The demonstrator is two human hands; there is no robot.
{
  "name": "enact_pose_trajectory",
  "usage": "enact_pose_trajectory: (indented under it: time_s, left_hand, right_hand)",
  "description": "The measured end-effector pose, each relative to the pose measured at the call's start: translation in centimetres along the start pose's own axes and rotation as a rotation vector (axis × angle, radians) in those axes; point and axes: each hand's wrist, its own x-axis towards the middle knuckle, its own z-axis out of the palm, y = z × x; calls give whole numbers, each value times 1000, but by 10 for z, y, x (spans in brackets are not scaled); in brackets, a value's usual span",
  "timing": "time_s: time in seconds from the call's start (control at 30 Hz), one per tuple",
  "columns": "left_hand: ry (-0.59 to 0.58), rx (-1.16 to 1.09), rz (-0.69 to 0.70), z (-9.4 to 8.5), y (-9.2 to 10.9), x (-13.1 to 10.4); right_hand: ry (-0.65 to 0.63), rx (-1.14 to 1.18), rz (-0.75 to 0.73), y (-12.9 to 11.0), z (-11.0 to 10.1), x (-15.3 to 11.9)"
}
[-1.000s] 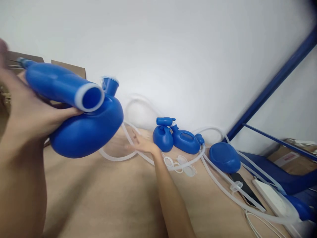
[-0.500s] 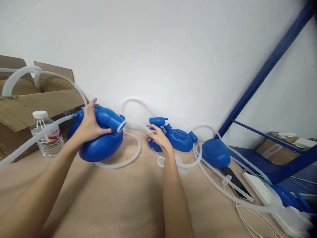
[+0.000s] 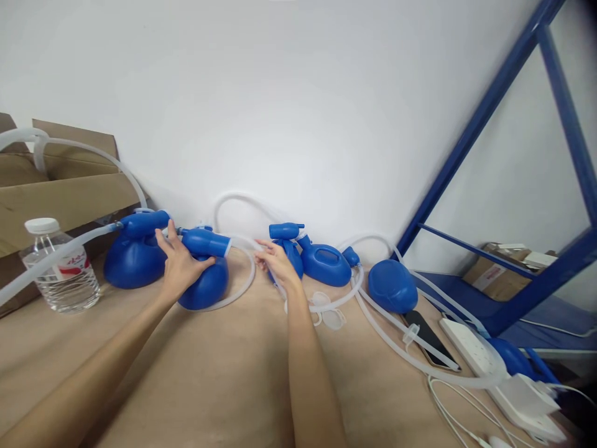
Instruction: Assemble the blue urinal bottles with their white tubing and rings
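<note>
My left hand (image 3: pixel 181 264) is around a blue bottle (image 3: pixel 208 287) standing on the table, its thumb and fingers on either side near the top. The bottle's blue spout (image 3: pixel 205 242) points right, its pale open rim facing my right hand. My right hand (image 3: pixel 280 264) pinches a translucent tube (image 3: pixel 246 241) close to that rim. A second blue bottle (image 3: pixel 134 264) stands to the left, with a blue spout (image 3: pixel 145 223) and a tube on top. Behind and right of my right hand are blue bottles (image 3: pixel 326 266).
A cardboard box (image 3: pixel 69 202) and a water bottle (image 3: pixel 65 274) stand at the left. To the right lie a round blue bottle (image 3: pixel 392 286), coiled tubing, a phone (image 3: pixel 431 339), a white power strip (image 3: pixel 476 348) and cables. A blue metal frame (image 3: pixel 466 149) rises beyond.
The blue bottle in my left hand sits farther back and lower, no longer overlapping the left bottle as much. My right hand has moved left with the tube toward the spout. The view has shifted right.
</note>
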Motion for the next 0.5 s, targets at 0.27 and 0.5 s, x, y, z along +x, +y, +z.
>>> enact_pose_trajectory:
  time_s: [0.27, 0.5]
  left_hand:
    - [-25, -12, -7, -18, -22, 17]
    - [-58, 13, 24, -21, -39, 26]
  right_hand:
    - [270, 122, -246, -79, -70, -64]
    - [66, -216, -182, -75, -55, -69]
